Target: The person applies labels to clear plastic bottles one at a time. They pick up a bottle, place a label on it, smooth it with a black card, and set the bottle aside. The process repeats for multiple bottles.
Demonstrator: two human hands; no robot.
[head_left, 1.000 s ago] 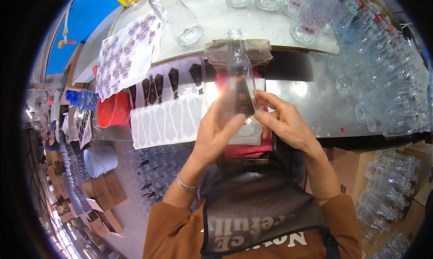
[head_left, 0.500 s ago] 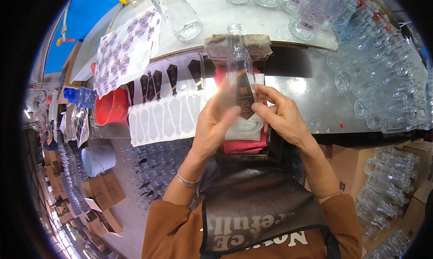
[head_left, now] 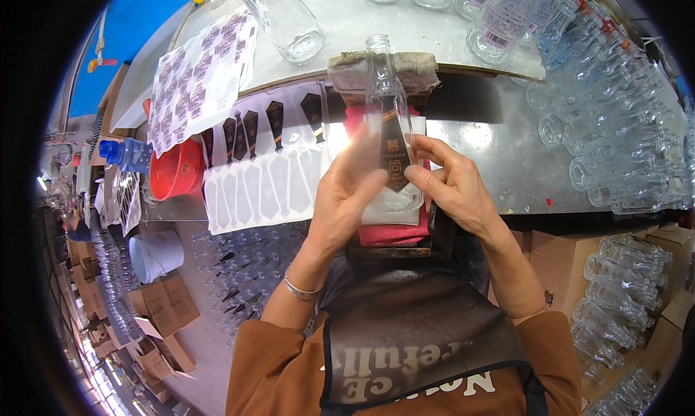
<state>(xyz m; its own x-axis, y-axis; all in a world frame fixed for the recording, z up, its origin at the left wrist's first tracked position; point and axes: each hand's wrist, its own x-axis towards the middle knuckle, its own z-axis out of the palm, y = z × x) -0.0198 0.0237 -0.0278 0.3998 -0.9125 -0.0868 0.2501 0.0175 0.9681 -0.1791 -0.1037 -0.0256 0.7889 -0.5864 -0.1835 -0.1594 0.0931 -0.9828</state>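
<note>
A clear glass bottle (head_left: 408, 200) lies on a padded rest in front of me, its neck pointing away. On its upper face sits a black tie-shaped label (head_left: 393, 152) with a gold stripe. My left hand (head_left: 349, 191) is closed on the bottle's left side, thumb along the glass; its fingers are partly hidden. From the right, my right hand (head_left: 455, 188) grips the other side, thumb at the label's lower edge and index finger bent above. Under the neck is a folded cloth (head_left: 346, 70), and red cloth (head_left: 394, 235) shows beneath the bottle.
Left of the rest lies a label sheet (head_left: 268, 188) with several black labels and peeled spaces. Beyond are a red container (head_left: 176, 171), a printed sheet (head_left: 195, 76) and a standing glass bottle (head_left: 298, 39). Rows of glass bottles (head_left: 615, 141) fill the right; a cardboard box (head_left: 561, 264) stands below.
Hands and bottle stay almost in place. The surroundings shift slightly in the picture; the label looks pressed in the same position on the glass.
</note>
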